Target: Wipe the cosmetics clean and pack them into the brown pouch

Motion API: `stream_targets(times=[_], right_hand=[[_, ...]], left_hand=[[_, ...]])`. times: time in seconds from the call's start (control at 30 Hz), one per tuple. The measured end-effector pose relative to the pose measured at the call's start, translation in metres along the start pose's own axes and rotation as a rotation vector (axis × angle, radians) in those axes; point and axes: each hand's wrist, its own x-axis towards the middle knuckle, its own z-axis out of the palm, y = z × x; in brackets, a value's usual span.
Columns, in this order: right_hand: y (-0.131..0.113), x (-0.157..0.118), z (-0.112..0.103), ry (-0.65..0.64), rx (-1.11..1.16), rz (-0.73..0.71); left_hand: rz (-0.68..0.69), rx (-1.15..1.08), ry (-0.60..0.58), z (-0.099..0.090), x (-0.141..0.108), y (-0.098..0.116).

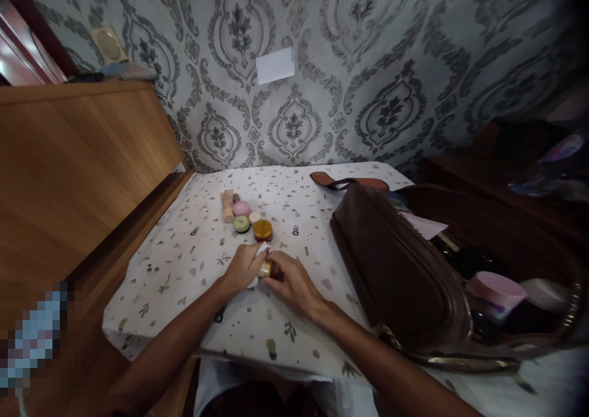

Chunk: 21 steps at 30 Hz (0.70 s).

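Over the near half of the table, my left hand (242, 266) is closed on a white cloth or tissue (264, 247). My right hand (294, 282) grips a small gold-coloured container (265, 268), which touches the white cloth; its exact kind is partly hidden by my fingers. Just beyond my hands stands a round jar with an amber-gold lid (262, 229). Behind it are a jar with a pale green lid (242, 223), a small cream-coloured round piece (254, 218), a pink rounded item (241, 208) and a beige tube (227, 206).
A large brown zipped bag (396, 270) lies open on the right, with a pink-lidded jar (497, 291) inside. Behind the bag is a brown strap-like item (350, 183). A patterned white cloth (184, 263) covers the table. Wooden furniture (83, 159) borders the left side.
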Motion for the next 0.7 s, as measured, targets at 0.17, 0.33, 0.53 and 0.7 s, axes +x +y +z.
stream_targets(times=[0.17,0.33,0.53,0.7], right_hand=[[0.001,0.001,-0.002,-0.063,0.136,-0.013],[-0.002,0.002,-0.002,-0.058,0.290,-0.045],[-0.002,0.003,0.000,0.037,0.269,-0.004],[0.000,0.005,-0.002,0.163,0.145,0.071]], left_hand=[[-0.090,-0.150,0.001,-0.002,0.005,-0.006],[-0.187,-0.280,0.006,-0.002,0.009,-0.008],[-0.216,-0.246,0.058,0.008,0.007,-0.006],[-0.227,-0.004,0.159,-0.019,0.028,-0.011]])
